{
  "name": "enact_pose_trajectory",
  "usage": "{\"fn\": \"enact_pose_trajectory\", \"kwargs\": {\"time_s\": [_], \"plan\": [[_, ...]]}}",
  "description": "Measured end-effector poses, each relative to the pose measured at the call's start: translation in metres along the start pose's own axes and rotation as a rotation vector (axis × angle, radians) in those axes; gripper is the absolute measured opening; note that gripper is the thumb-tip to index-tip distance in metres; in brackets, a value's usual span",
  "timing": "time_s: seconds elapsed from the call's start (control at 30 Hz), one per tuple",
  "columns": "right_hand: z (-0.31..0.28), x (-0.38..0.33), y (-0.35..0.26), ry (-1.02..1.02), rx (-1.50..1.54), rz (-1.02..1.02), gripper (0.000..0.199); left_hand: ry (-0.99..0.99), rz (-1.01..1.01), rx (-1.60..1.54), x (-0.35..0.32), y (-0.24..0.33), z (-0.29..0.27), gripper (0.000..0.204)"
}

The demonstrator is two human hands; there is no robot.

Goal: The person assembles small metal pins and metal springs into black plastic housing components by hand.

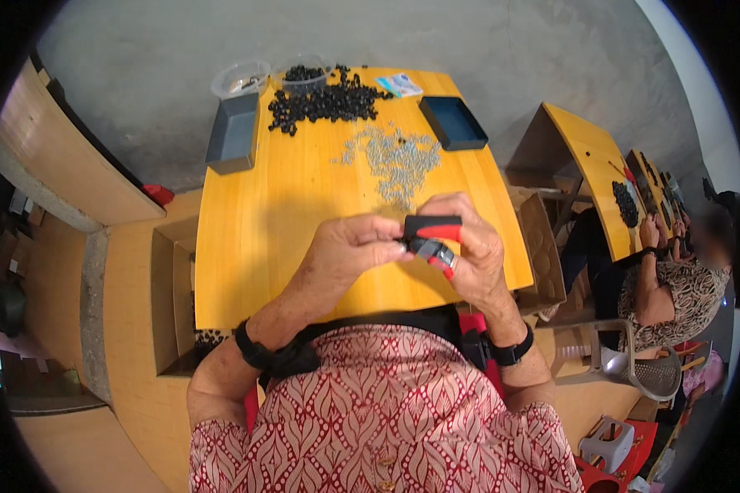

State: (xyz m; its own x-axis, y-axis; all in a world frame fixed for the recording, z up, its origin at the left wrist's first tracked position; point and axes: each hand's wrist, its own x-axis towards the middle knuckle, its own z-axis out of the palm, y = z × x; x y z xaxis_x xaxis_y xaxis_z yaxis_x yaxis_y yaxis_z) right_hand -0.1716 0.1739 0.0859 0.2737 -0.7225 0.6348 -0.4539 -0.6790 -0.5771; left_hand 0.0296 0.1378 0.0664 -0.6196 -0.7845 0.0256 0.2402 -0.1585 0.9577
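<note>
My right hand is wrapped round a black-and-red power tool, shaped like a small cordless screwdriver. My left hand pinches a small black piece against the tool's left end; the fingertips hide most of it. Both hands meet above the near part of the yellow table. Just beyond them lies a scatter of small silver pieces that look like screws. Farther back is a heap of small black parts.
An open grey box stands at the table's far left, a dark tray at the far right. Two clear tubs and a small packet sit at the back. Cardboard boxes flank the table. Another person works at right.
</note>
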Motion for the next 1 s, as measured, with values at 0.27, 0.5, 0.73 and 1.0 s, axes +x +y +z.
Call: {"fn": "enact_pose_trajectory", "kwargs": {"time_s": [0.27, 0.5, 0.73, 1.0], "plan": [[0.018, -0.014, -0.009, 0.188, -0.106, -0.007, 0.031, -0.023, 0.053, -0.066, 0.000, -0.007, 0.003, 0.022], [0.023, -0.026, -0.007, 0.188, 0.092, 0.190, 0.033, -0.012, 0.032, -0.117, -0.001, -0.008, 0.004, 0.020], [0.015, -0.023, 0.002, 0.140, 0.080, 0.134, 0.028, -0.004, 0.048, -0.045, 0.000, -0.012, 0.005, 0.020], [0.013, -0.019, -0.005, 0.133, -0.078, 0.097, 0.027, 0.013, 0.068, 0.049, -0.001, -0.012, 0.004, 0.019]]}}
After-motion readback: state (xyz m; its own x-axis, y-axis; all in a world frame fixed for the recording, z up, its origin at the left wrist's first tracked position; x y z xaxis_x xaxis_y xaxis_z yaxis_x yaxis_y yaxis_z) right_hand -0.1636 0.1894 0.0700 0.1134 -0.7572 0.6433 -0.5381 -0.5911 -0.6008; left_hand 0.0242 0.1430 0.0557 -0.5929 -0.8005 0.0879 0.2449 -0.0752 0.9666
